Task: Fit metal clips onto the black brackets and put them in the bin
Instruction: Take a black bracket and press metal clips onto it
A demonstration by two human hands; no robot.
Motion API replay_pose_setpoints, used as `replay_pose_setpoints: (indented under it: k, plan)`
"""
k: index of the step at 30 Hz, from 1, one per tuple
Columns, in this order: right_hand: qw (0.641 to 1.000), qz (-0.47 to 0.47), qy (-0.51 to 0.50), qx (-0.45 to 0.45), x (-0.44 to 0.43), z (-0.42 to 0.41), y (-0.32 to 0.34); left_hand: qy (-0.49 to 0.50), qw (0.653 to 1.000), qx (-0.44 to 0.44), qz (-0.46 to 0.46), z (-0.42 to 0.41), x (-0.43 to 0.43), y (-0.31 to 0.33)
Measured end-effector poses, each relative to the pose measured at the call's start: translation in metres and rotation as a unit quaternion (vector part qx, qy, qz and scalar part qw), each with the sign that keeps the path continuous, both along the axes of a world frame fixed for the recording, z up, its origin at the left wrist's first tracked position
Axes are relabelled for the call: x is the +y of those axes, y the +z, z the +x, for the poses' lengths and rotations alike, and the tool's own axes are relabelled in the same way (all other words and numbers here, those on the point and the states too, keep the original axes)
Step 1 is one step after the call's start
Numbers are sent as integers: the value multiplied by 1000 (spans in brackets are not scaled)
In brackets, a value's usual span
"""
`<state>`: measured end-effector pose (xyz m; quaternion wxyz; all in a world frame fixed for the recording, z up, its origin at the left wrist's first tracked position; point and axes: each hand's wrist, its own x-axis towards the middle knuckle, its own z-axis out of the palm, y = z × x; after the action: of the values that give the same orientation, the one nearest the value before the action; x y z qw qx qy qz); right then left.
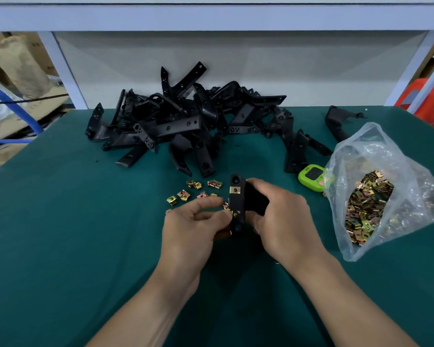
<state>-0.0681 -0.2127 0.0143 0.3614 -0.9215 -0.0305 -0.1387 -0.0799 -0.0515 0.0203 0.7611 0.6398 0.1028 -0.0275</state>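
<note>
My right hand (pixel 278 216) grips a black bracket (pixel 236 204) held upright above the green table. One brass metal clip (pixel 235 190) sits fitted near the bracket's top. My left hand (pixel 193 221) pinches a second clip (pixel 232 213) against the bracket's left edge, lower down. Several loose clips (pixel 193 190) lie on the table just beyond my left hand. A large pile of black brackets (pixel 186 121) fills the far middle of the table. No bin is in view.
A clear plastic bag (pixel 376 186) of brass clips lies open at the right. A small green timer (pixel 313 177) sits beside it. Another black part (pixel 336 121) lies at the far right. Cardboard boxes (pixel 15 71) stand beyond the left table edge.
</note>
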Motion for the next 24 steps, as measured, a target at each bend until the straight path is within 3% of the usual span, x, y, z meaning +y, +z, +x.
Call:
replay_pose_setpoints:
  k: [4,10,24]
  plan:
    - [999,-37,-10,1,3,-2,5,29,981,-53,183,-5,0,-2]
    - [994,-103,-43,-8,11,-7,12,32,946,-131,296,-15,-9,3]
    - [985,-154,-68,30,22,-14,17,-2,930,-140,341,-14,-10,5]
